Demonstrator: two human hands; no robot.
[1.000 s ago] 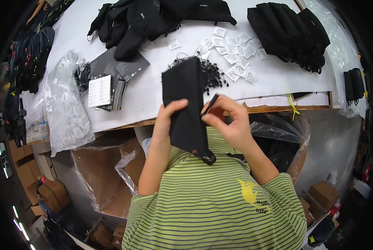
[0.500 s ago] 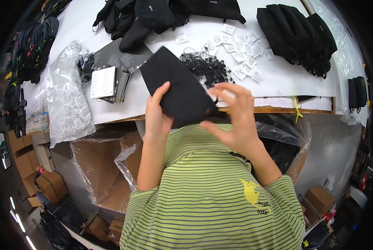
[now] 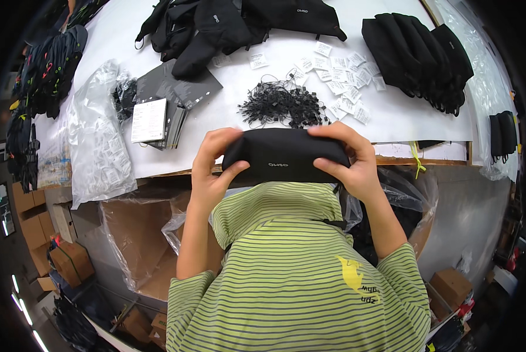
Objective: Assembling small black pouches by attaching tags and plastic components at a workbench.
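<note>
A black fabric pouch (image 3: 283, 154) with a small pale print is held level before my chest, at the table's near edge. My left hand (image 3: 219, 164) grips its left end, thumb on the near side and fingers over the top. My right hand (image 3: 351, 158) has closed on the right end in the same way. Just beyond the pouch lies a heap of black cord tags (image 3: 280, 102). Small white printed labels (image 3: 345, 73) are scattered to the right of that heap.
Black pouches (image 3: 415, 58) stand in a row at the right, more black bags (image 3: 216, 26) at the back. Left of centre sit dark cards (image 3: 175, 88), a white-topped stack (image 3: 149, 120) and a clear plastic bag (image 3: 101, 146). A plastic-lined carton (image 3: 134, 240) stands below the table edge.
The pouch has turned from a slanted, upright pose to lying crosswise, its printed side now showing. My right hand, open beside it before, has taken hold of its right end.
</note>
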